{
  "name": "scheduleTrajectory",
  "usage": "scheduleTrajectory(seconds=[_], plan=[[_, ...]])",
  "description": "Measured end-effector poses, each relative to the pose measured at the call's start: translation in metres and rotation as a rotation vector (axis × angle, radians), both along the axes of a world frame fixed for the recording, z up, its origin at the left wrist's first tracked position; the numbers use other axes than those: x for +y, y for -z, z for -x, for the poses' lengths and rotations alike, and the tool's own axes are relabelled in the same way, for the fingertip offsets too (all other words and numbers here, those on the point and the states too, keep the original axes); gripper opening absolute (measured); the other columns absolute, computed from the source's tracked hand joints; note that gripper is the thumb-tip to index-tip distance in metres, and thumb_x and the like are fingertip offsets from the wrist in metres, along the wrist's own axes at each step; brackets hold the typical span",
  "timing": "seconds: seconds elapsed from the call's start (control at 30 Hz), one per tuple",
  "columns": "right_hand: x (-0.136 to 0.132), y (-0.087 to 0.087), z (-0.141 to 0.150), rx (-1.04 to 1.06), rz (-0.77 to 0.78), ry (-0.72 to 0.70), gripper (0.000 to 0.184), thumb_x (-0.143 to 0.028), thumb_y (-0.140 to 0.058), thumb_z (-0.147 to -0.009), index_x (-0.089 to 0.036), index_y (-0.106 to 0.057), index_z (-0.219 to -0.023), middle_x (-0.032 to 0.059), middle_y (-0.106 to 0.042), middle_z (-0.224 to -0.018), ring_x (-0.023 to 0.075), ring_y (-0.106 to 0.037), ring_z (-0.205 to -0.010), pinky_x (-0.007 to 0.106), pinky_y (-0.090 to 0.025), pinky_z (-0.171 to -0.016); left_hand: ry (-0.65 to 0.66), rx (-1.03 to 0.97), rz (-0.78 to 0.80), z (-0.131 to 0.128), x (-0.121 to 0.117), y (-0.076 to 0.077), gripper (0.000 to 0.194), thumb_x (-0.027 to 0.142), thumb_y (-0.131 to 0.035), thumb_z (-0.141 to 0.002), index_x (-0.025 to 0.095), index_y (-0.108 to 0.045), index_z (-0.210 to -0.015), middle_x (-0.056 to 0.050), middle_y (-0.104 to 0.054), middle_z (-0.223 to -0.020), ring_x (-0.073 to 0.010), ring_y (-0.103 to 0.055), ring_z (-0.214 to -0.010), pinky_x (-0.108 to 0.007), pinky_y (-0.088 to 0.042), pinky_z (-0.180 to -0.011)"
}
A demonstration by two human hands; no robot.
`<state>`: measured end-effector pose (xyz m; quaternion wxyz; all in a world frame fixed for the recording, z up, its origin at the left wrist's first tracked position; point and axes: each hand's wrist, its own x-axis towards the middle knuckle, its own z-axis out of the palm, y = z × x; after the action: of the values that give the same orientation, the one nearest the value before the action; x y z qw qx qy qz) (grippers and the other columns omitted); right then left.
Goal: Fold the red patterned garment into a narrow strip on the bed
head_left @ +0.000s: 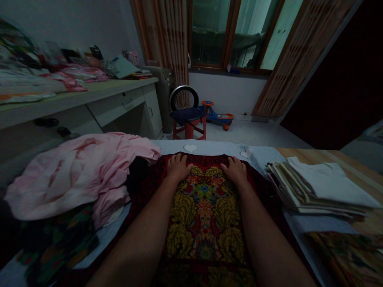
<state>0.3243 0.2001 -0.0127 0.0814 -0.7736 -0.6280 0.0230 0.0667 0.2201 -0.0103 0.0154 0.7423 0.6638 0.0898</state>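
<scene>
My left hand (178,167) and my right hand (235,170) lie flat on the far part of a dark red cloth with a yellow and multicoloured floral pattern (206,215). Neither hand grips anything, and the fingers rest spread on the fabric. The cloth lies spread out under my forearms, its far edge just past my fingertips. A crumpled pale pink fabric (77,175) is heaped to the left of my left hand. A stack of folded pale cloths (317,187) sits to the right of my right hand.
A pale blue sheet (209,148) lies beneath the cloth, with small white pieces on it. A wooden tabletop (353,171) runs along the right. A cluttered white desk (89,95) stands at the left; a red stool (189,125) and a toy ride-on car (217,115) stand beyond.
</scene>
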Motion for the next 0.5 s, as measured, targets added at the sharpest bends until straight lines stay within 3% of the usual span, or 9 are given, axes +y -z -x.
scheduleTrajectory(seconds=[0.17,0.27,0.37,0.5], plan=[[-0.004,-0.004,0.016,-0.030,-0.101,0.031,0.054,-0.045,-0.047,-0.091,-0.017,-0.050,-0.137,0.0161,-0.043,-0.145,0.0324,-0.036,-0.133,0.049,-0.026,-0.108,0.066,0.017,0.011,-0.010,-0.004,0.004,0.058,0.053,-0.040,-0.093,0.023,-0.044,-0.143,-0.012,-0.037,-0.154,-0.0368,-0.028,-0.142,-0.055,-0.023,-0.114],[-0.008,-0.010,0.032,-0.028,-0.173,-0.083,0.047,-0.033,-0.052,-0.088,-0.022,-0.053,-0.134,0.0125,-0.049,-0.139,0.0294,-0.043,-0.124,0.043,-0.034,-0.101,0.143,-0.002,-0.038,-0.017,-0.007,0.005,0.045,0.038,-0.042,-0.095,0.024,-0.050,-0.137,-0.009,-0.039,-0.153,-0.0316,-0.029,-0.143,-0.053,-0.026,-0.114],[-0.010,-0.012,0.044,-0.024,-0.138,-0.206,0.041,-0.030,-0.049,-0.090,-0.025,-0.057,-0.129,0.0103,-0.054,-0.133,0.0265,-0.049,-0.117,0.038,-0.039,-0.096,0.223,-0.030,-0.045,-0.021,-0.008,0.005,0.041,0.030,-0.038,-0.096,0.025,-0.051,-0.135,-0.007,-0.044,-0.150,-0.0251,-0.034,-0.140,-0.048,-0.029,-0.114],[-0.008,-0.007,0.042,-0.010,-0.072,-0.250,0.043,-0.038,-0.043,-0.094,-0.024,-0.055,-0.133,0.0095,-0.051,-0.140,0.0255,-0.046,-0.126,0.040,-0.034,-0.104,0.180,-0.037,-0.011,-0.019,-0.007,0.007,0.051,0.046,-0.038,-0.095,0.026,-0.045,-0.141,-0.006,-0.040,-0.153,-0.0318,-0.031,-0.142,-0.052,-0.025,-0.115]])
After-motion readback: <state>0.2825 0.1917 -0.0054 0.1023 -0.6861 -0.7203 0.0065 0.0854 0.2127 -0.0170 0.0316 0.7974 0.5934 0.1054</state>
